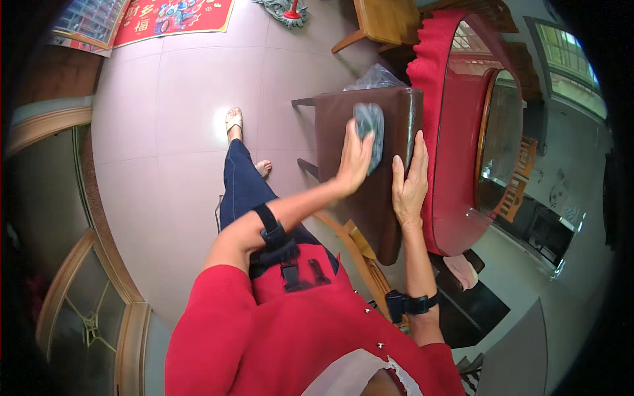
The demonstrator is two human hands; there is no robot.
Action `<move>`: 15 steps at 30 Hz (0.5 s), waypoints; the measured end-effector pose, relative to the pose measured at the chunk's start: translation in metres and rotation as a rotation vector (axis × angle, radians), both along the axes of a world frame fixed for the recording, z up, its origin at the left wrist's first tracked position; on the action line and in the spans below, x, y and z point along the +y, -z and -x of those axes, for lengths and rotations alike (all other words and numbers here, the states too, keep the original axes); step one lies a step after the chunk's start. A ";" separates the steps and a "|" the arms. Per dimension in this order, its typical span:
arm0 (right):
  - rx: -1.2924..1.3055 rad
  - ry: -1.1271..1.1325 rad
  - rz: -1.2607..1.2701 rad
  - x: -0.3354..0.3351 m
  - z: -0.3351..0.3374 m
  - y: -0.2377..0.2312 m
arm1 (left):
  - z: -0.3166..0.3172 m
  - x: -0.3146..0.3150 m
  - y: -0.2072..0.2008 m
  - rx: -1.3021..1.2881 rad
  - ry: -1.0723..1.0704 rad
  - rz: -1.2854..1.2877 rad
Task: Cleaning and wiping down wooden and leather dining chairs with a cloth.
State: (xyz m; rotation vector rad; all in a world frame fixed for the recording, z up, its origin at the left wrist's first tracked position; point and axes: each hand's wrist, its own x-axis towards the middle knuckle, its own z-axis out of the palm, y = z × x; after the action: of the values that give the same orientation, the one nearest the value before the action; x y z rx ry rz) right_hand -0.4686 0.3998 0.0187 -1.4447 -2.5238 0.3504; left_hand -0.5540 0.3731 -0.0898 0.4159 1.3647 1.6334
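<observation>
Grey-blue cloth (370, 129): bunched, lying against the upper surface of a brown padded chair (334, 122), right of the person's legs and toward the chair's far end. Left hand (356, 155) clamped on the cloth, fingers bent over its left side, slightly blurred; exact grip of the fingertips cannot be told. Left arm bent at the elbow, forearm slanting far and right across the front of the body, black strap near the elbow.

Right hand (411, 188) on the chair's right edge, nothing in its grasp: palm down, fingers extended toward the far side, thumb apart from them on the left. Right forearm nearly straight up from the near side, black strap on it too.

Around the chair: clear plastic bag (375, 78) at its far edge; red tablecloth (430, 72) just right, hanging from a round table. Wooden chair (363, 254) near side. Mop head (287, 12) well apart, far left.
</observation>
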 end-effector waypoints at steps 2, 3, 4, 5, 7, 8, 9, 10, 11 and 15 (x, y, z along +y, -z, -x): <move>0.002 0.011 0.000 -0.003 0.005 0.002 | 0.021 0.038 0.014 0.290 -0.011 0.028; 0.000 0.016 0.010 -0.003 0.006 0.003 | 0.024 0.043 0.021 0.280 -0.024 0.016; 0.005 0.017 0.010 -0.004 0.006 0.003 | 0.026 0.044 0.030 0.271 -0.031 -0.001; 0.009 0.021 0.018 -0.004 0.005 0.002 | 0.026 0.044 0.036 0.193 -0.038 -0.022; 0.014 0.018 0.024 -0.004 0.004 0.001 | 0.024 0.047 0.049 0.134 0.002 0.148; 0.018 0.014 0.023 -0.004 0.004 0.001 | 0.023 0.048 0.055 0.077 0.044 0.318; 0.023 0.008 0.022 -0.004 0.006 0.001 | 0.017 0.041 0.058 0.092 0.033 0.304; 0.020 0.006 0.016 0.000 0.003 0.002 | 0.011 0.041 0.051 0.088 0.030 0.298; 0.014 0.009 0.011 -0.001 0.002 0.001 | 0.009 0.035 0.040 0.090 0.082 0.306; 0.041 0.019 0.038 -0.002 0.002 0.002 | -0.008 -0.008 -0.001 0.095 0.135 0.135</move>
State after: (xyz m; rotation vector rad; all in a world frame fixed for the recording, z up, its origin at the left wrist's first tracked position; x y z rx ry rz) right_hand -0.4702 0.3976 0.0167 -1.4598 -2.4826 0.4228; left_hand -0.5463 0.3653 -0.0887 0.4996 1.4760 1.4183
